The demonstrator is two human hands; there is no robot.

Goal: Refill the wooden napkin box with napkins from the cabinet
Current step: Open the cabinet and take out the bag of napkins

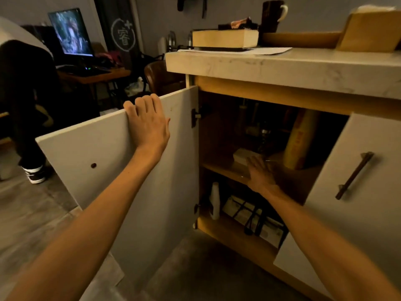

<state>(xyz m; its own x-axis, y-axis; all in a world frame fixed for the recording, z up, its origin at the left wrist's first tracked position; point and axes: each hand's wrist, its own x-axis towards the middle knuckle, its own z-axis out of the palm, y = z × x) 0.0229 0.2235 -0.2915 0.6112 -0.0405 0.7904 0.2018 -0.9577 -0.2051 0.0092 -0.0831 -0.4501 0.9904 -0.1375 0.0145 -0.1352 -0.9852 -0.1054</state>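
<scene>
A flat pale cabinet door (121, 170) stands swung out left of the open wooden cabinet (217, 137). Inside, a small pale packet (239, 156) lies on the middle shelf (221, 169). On the marble countertop (282, 66) above, a thick book (225, 38) lies left of a light wooden box (368, 31).

The left hand (147, 124) hooked over the top of the cabinet door (97, 159), its fingertips hidden behind the panel. The right hand (261, 175) was blurred inside the cabinet (245, 88); whether it touched the pale packet (242, 156) just beyond its fingers could not be told. Farther back, the shelf items (258, 127) were too dark to identify. High above it, the wooden box (368, 31) was blurred and cut off by the frame's edge.
</scene>
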